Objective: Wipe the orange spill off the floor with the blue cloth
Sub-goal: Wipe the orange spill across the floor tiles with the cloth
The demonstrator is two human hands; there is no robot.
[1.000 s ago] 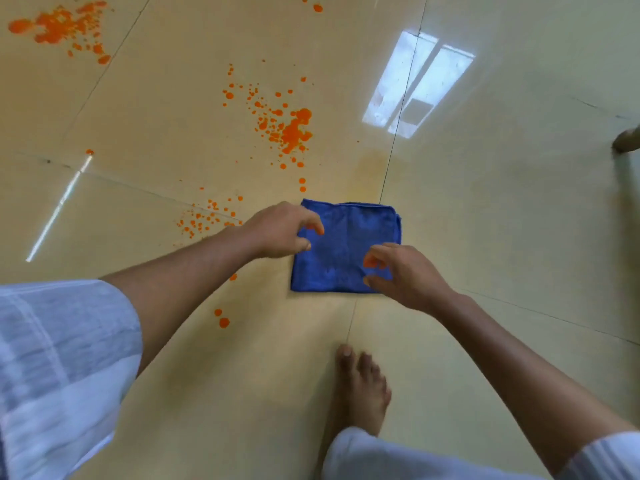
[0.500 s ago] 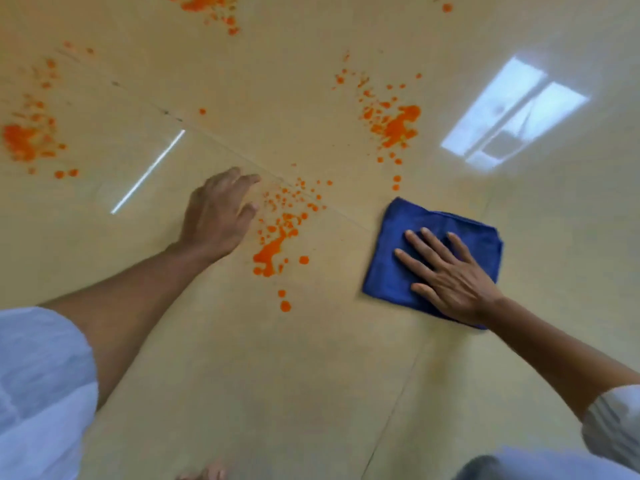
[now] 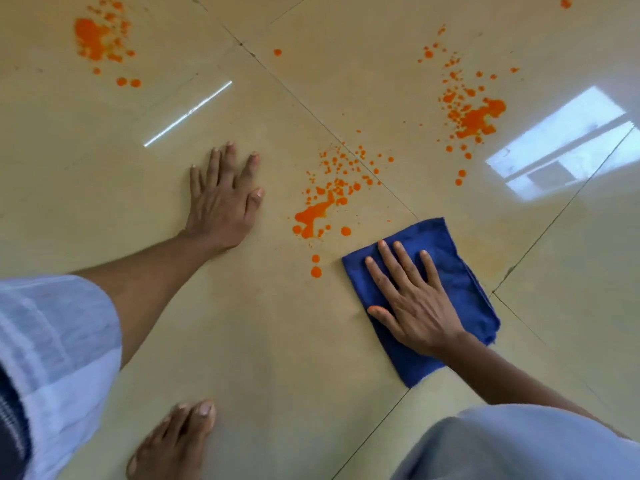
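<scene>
The folded blue cloth (image 3: pixel 450 271) lies flat on the glossy beige tile floor (image 3: pixel 277 341) at right of centre. My right hand (image 3: pixel 412 299) presses on it with straight, spread fingers. Just left of the cloth sits an orange spill (image 3: pixel 322 202), a puddle with many small drops, its nearest drops a short gap from the cloth's corner. My left hand (image 3: pixel 225 199) rests flat on the bare floor to the left of that spill. A second orange splatter (image 3: pixel 474 116) lies farther off at upper right, and a third orange patch (image 3: pixel 100 43) at upper left.
My bare foot (image 3: pixel 173 445) stands on the floor at the bottom centre, and my knee in light cloth (image 3: pixel 519 445) fills the bottom right. Dark tile joints cross the floor. A window reflection (image 3: pixel 561 140) shines at right.
My left hand left the cloth and came down flat on the floor left of the spill. My right hand went flat on the cloth. The view swung and now shows my foot.
</scene>
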